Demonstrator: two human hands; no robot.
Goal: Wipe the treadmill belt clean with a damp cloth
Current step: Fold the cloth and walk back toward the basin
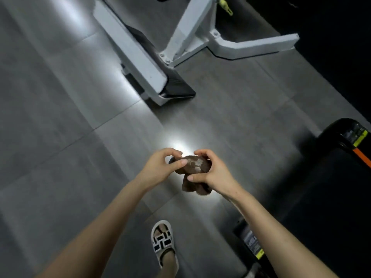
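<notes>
The cloth (197, 166) is held bunched between both hands, in the air above the tiled floor (80, 157). It is not yet on the treadmill belt (329, 197), which lies dark to the person's right. The left hand (158, 167) pinches one end with thumb and fingertips. The right hand (215, 173) is curled round the wad, and a tail of cloth hangs below it. The cloth appears soft, limp and light; if damp, it will likely cling and sag. Recommended hold: fold it to a flat pad and press with a spread palm, since a loose wad would probably roll and trail its corners.
</notes>
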